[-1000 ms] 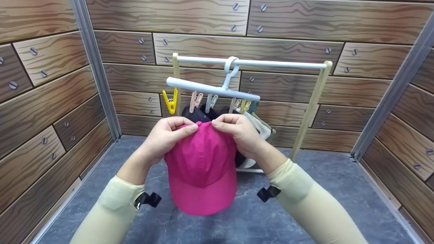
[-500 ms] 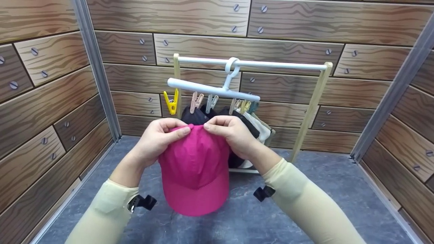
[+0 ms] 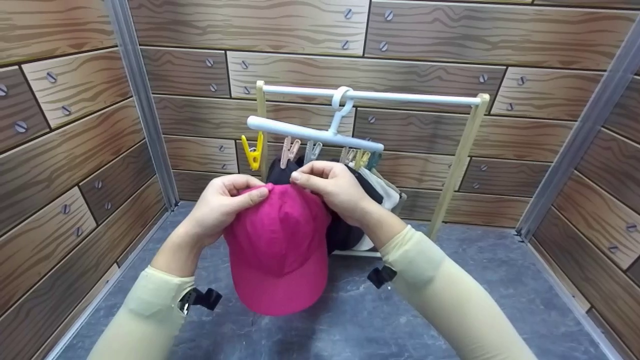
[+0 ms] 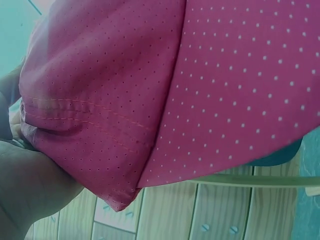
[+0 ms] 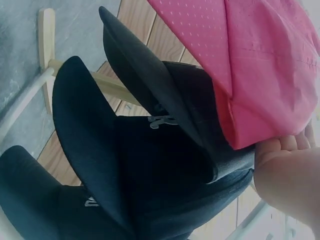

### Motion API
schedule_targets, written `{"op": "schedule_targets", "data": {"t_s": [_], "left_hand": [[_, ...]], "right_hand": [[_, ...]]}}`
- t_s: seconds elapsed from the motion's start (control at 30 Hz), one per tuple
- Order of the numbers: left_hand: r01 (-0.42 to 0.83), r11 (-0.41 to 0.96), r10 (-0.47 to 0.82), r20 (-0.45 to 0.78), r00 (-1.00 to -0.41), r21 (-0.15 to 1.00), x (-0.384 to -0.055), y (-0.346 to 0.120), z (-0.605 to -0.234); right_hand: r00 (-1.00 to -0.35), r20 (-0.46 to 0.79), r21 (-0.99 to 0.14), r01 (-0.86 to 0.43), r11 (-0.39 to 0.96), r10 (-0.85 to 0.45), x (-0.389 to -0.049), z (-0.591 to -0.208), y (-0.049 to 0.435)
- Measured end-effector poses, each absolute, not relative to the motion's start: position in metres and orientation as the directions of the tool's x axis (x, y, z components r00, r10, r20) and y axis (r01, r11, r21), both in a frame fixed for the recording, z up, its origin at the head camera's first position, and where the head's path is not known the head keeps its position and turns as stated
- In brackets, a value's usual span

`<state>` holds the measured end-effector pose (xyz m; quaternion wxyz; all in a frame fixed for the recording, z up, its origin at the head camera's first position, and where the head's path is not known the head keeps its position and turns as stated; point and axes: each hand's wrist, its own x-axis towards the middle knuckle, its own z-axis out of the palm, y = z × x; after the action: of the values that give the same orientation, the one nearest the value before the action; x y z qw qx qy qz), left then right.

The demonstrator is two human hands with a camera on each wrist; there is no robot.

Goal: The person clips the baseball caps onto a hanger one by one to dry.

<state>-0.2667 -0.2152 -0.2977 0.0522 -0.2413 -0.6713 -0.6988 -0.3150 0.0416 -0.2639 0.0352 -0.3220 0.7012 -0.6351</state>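
A pink baseball cap (image 3: 277,235) hangs brim down between my hands, in front of the hanger. My left hand (image 3: 220,207) pinches the crown's upper left edge between thumb and fingers. My right hand (image 3: 340,187) pinches at the upper right of the crown, its thumb tip slightly above the cap; the other fingers are partly hidden behind it. Behind the pink cap hang several black caps (image 5: 150,175), and a white cap (image 3: 382,190) shows to their right. A yellow clip (image 3: 252,151) on the hanger's left end holds nothing.
A white hanger (image 3: 315,132) hangs tilted, right end lower, from the white bar (image 3: 415,97) of a wooden-post rack (image 3: 460,170). Pink (image 3: 289,151), grey (image 3: 313,150) and other clips hang under it. Wood-patterned walls (image 3: 430,45) surround the grey floor (image 3: 465,295).
Both hands and the pink cap have shifted left. My right hand has risen slightly relative to the cap's top edge, and more of the black caps shows on the right.
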Motion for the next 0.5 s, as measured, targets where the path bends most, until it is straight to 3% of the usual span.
{"op": "schedule_targets", "data": {"t_s": [0.5], "left_hand": [[0.405, -0.081, 0.261, 0.412, -0.873, 0.911, -0.266, -0.234, -0.304]], "right_hand": [[-0.779, 0.399, -0.859, -0.502, 0.100, -0.484, -0.302, -0.238, -0.001]]}}
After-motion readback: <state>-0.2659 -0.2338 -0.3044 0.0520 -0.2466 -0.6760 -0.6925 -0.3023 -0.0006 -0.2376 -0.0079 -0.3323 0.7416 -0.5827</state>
